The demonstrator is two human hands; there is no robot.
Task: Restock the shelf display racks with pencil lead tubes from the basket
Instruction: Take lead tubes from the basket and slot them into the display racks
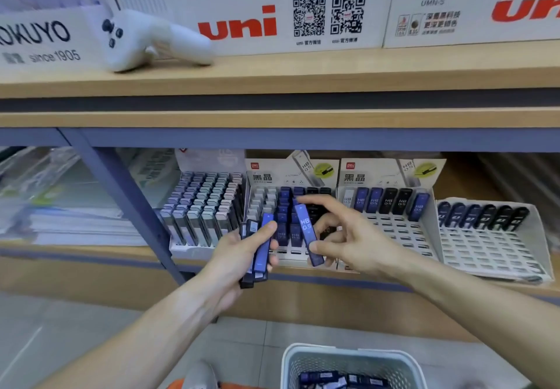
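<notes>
Meanwhile, my left hand (pixel 242 247) grips spare blue plastic lead tubes (pixel 260 246) as stock, while my right hand (pixel 345 237) pinches one blue tube (pixel 306 231), angled toward the white display rack (pixel 321 259).

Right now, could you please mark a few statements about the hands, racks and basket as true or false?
1. The right hand pinches a single blue tube marked HB 0.5. True.
2. The left hand is empty. False: it holds a bundle of tubes.
3. The basket sits on the upper shelf. False: it is low, below the hands.
4. The far-right rack has only its back row filled. True.
</notes>
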